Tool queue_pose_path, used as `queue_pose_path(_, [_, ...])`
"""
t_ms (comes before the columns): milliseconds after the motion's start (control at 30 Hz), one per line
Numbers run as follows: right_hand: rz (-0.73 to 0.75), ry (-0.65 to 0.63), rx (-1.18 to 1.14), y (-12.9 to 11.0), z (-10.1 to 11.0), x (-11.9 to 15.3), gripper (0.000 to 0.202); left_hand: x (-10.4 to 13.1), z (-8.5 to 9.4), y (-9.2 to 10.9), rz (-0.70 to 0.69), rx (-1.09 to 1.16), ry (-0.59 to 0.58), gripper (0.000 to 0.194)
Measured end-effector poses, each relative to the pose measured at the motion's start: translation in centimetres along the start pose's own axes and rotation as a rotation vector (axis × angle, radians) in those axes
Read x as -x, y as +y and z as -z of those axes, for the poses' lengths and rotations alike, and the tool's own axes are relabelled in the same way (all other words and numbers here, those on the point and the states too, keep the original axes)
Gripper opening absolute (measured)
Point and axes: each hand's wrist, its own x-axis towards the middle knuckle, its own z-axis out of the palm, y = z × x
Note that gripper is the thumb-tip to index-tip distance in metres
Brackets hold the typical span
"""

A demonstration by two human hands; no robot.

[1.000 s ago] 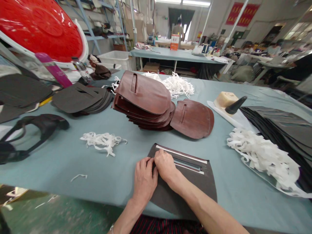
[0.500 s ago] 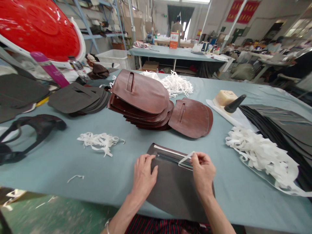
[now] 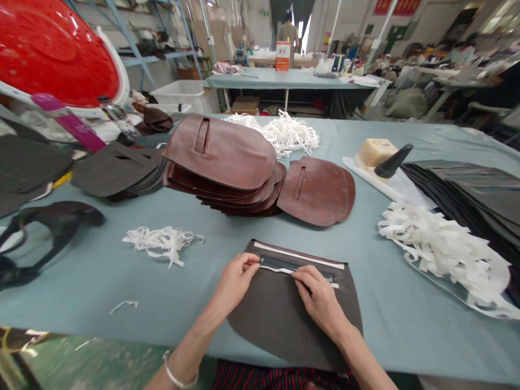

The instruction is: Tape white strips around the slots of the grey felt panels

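A dark grey panel with a curved lower edge [image 3: 280, 319] lies flat on the table in front of me. One white strip [image 3: 296, 255] runs along its top, above a long slot. Along the slot's lower edge stretches a second narrow white tape strip [image 3: 276, 269]. My left hand [image 3: 233, 279] is closed, pinching the strip's left end by the slot's corner. Closed fingers of my right hand [image 3: 319, 295] grip the strip near the slot's middle; a white bit shows beyond them at the right.
Brown slotted leather pieces [image 3: 227, 151] are stacked behind the panel, with smaller ones [image 3: 317, 192] beside them. White strips bunch at right [image 3: 447, 249] and left [image 3: 162, 241]. A yellowish block [image 3: 376, 153] and black cone-shaped object [image 3: 393, 161] sit at the back right.
The white strip, earlier looped up from my right hand, now lies along the slot's lower edge. My right hand has moved left and down; the left now pinches the strip's end.
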Motion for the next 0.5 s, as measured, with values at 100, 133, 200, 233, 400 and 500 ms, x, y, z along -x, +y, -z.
queue_pose_path(100, [0.023,0.03,0.091,0.4,-1.0,0.6,0.021,0.2,0.6,0.4,-0.18,-0.288,-0.011,0.017])
queue_pose_path(133, [0.027,0.04,0.115,0.4,-1.2,0.6,0.021,0.2,0.7,0.6,-0.222,-0.35,-0.024,0.015])
queue_pose_path(200, [0.04,0.055,0.145,0.4,-1.3,0.7,0.022,0.3,0.6,1.0,-0.285,-0.421,-0.039,0.015])
queue_pose_path(233, [0.046,0.056,0.153,0.3,-1.3,0.6,0.022,0.4,0.5,1.2,-0.308,-0.436,-0.033,0.018])
queue_pose_path(400, [0.054,0.058,0.172,0.2,-1.2,0.5,0.022,0.2,-0.1,2.4,-0.181,-0.243,-0.074,0.021])
queue_pose_path(500, [0.043,0.048,0.179,0.1,-1.2,0.5,0.023,-0.4,-0.7,2.6,0.041,0.092,-0.167,0.027])
